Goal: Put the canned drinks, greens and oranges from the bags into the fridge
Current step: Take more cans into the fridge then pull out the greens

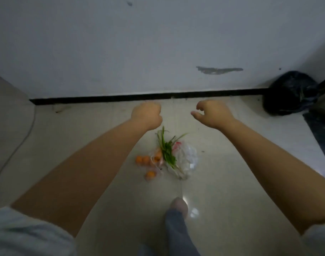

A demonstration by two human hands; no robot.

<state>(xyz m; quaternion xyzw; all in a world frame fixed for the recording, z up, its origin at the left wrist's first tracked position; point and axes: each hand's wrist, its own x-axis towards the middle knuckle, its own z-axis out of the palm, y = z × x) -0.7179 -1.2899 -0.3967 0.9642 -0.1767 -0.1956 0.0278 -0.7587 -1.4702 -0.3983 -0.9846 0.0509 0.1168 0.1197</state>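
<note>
Head view: left hand (146, 115) fisted empty, right hand (211, 114) loosely curled, empty; lower both to greens (167, 153) and oranges (146, 160) beneath, gripping bags (186, 159) by the plastic.

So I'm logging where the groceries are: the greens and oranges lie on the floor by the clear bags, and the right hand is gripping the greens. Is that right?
Not quite. The head view shows the right hand raised above the floor, fingers loosely curled, holding nothing. The greens and oranges do lie on the floor by the clear bags.
</note>
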